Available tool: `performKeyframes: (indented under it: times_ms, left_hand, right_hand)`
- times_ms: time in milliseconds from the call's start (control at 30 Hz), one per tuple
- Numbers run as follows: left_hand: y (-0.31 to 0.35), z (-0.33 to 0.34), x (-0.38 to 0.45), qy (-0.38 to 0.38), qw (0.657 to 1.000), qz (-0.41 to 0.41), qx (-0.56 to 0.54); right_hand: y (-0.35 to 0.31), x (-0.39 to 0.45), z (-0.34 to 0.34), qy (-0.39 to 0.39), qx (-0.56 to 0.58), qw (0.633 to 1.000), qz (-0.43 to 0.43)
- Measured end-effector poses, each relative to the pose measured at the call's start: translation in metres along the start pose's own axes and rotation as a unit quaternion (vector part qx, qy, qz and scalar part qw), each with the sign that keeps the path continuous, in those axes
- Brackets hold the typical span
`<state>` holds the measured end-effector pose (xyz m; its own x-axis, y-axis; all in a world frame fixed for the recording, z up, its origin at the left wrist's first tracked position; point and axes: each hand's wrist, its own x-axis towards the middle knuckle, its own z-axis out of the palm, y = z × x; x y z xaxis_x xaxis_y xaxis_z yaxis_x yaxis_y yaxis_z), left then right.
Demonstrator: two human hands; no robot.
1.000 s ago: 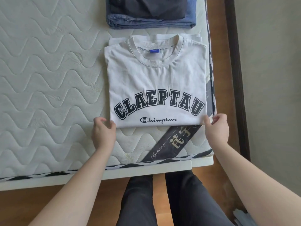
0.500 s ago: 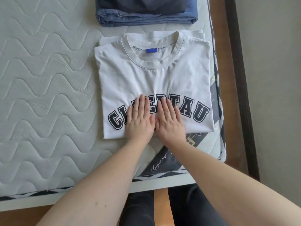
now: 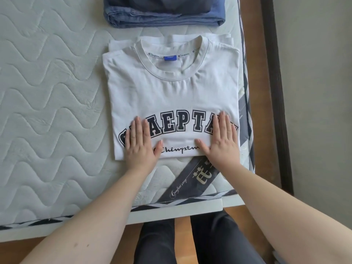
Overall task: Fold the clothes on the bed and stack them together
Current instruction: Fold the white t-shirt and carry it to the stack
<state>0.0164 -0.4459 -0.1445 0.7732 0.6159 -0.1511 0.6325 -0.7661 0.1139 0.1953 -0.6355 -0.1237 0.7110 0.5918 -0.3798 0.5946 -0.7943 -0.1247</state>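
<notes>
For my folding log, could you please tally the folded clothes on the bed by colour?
White: 1, the white T-shirt, lying folded under both flat hands
Blue: 1, the folded blue denim garment at the far edge
Dark grey: 1, the dark garment on top of the denim, only partly in view
Total: 3

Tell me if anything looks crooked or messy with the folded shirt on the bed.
Slightly. The white T-shirt has an under layer peeking out past its top edge, so the fold isn't flush. Both hands, left hand and right hand, press it flat.
</notes>
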Motion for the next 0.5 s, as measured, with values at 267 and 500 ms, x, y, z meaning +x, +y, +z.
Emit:
performKeyframes:
  times_ms: [267,500]
  left_hand:
    - [-0.003,-0.046,0.051,0.080,0.994,0.001,-0.073]
    - [-0.025,-0.043,0.177,0.004,1.000,-0.023,-0.004]
  right_hand:
    - [-0.015,0.027,-0.031,0.033,0.033,0.998,-0.031]
    - [-0.057,0.145,-0.057,0.070,0.029,0.996,-0.042]
